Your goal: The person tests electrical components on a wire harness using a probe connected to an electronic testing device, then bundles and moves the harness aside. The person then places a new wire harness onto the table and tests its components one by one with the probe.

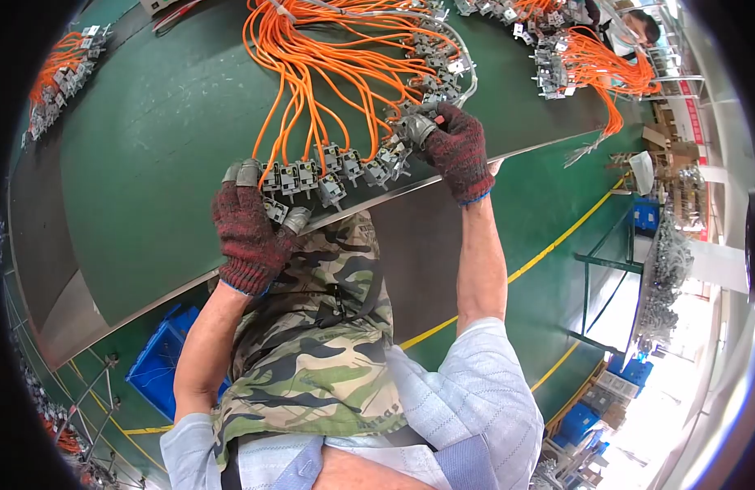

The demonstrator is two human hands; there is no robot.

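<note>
Orange cables (312,69) fan out over the green table, ending in small grey metal blocks (308,174) lined up near its front edge. My left hand (251,233), in a dark red knit glove with grey-wrapped fingertips, is closed around the left end of the row. A grey block (274,210) sits between its thumb and fingers. My right hand (457,155), gloved the same way, has its fingers curled over the blocks at the right end of the row. What those fingers pinch is mostly hidden; a small red bit shows beside them.
More orange cable bundles lie at the left (59,77) and right (602,61) of the green table (165,147). Beyond the right bundle is another person (630,33). A blue bin (165,359) stands below the table, and a metal-framed rack (610,286) is at right.
</note>
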